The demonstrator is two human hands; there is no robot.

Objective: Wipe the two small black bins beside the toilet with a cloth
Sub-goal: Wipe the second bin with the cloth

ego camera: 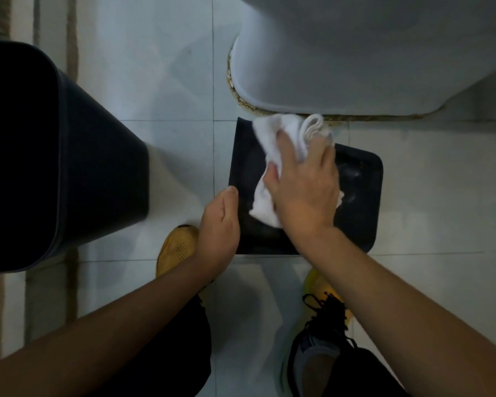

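The right hand [301, 190] pressed a white cloth [281, 141] on the small black bin [361, 202] — its grip held the cloth — while the left hand [219, 227] gripped the bin's edge.

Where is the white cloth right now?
The white cloth lies on top of the small black bin just below the toilet base, held under the right hand.

My right hand [304, 187] is curled round the cloth [281, 144], left hand [219, 227] cupped, thumb up, both forearms stretched forward.
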